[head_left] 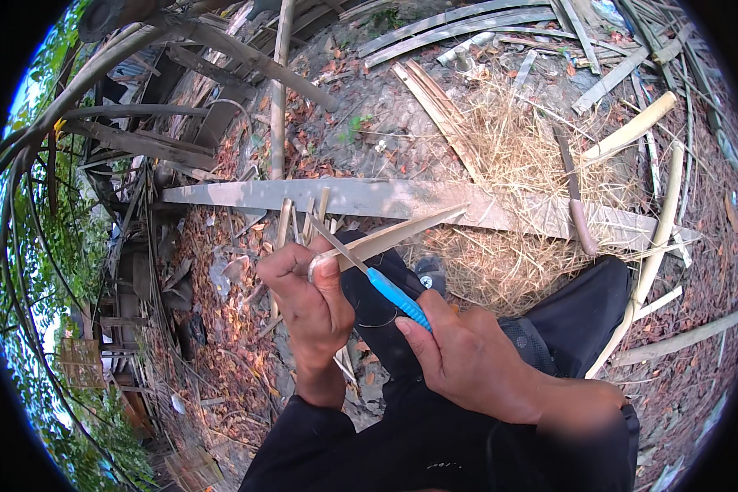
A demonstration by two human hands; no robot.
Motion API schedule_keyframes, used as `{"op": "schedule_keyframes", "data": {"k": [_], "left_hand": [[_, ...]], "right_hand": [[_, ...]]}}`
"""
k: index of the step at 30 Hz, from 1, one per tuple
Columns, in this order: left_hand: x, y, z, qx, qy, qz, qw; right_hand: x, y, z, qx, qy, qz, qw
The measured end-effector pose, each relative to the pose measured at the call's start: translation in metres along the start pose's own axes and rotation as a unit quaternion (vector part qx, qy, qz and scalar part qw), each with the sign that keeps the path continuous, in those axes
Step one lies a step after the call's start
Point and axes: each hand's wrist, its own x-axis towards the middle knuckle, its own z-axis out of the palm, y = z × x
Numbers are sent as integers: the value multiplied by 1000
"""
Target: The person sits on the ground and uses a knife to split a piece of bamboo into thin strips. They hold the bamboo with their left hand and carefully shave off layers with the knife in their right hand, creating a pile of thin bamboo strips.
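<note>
My left hand (310, 299) is closed round the near end of a pale split wooden strip (410, 232), possibly bamboo, which points away to the right. In my right hand (480, 353) is a knife with a bright blue ribbed handle (395, 297). Its narrow blade slants up and left, crossing the strip close to my left fingers. Whether the edge bites into the strip I cannot tell. Both hands are above my dark-trousered legs. Beyond them a long grey plank (369, 195) lies crosswise. A machete with a brown handle (582, 225) rests across its right part.
Dry shavings (508, 139) are heaped around the plank's right half. Thin upright sticks (285, 221) stand by its near side, left of the strip. A pale curved pole (660, 238) lies at the right. Rough timber framing (148, 148) rises at the left, and leaves litter the ground.
</note>
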Motion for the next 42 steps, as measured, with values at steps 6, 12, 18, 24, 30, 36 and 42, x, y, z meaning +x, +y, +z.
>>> {"op": "schedule_keyframes", "data": {"k": [6, 12, 18, 24, 30, 36, 42], "left_hand": [[-2, 11, 16, 66, 83, -59, 993], [6, 39, 23, -60, 100, -164, 980], [13, 45, 31, -44, 117, -147, 981], [13, 43, 28, -75, 123, -161, 976], [12, 44, 27, -94, 133, -176, 971], [14, 40, 25, -105, 100, -180, 973], [13, 43, 24, -133, 121, -151, 972]], "right_hand": [[-1, 43, 8, -73, 41, 87, 993], [-3, 3, 7, 52, 21, 8, 998], [-1, 27, 12, -50, 42, 37, 997], [-2, 10, 1, 23, 23, 51, 998], [5, 37, 11, -57, 66, 14, 996], [3, 8, -6, 40, 36, 23, 998], [-6, -17, -6, 105, 9, -1, 994]]}}
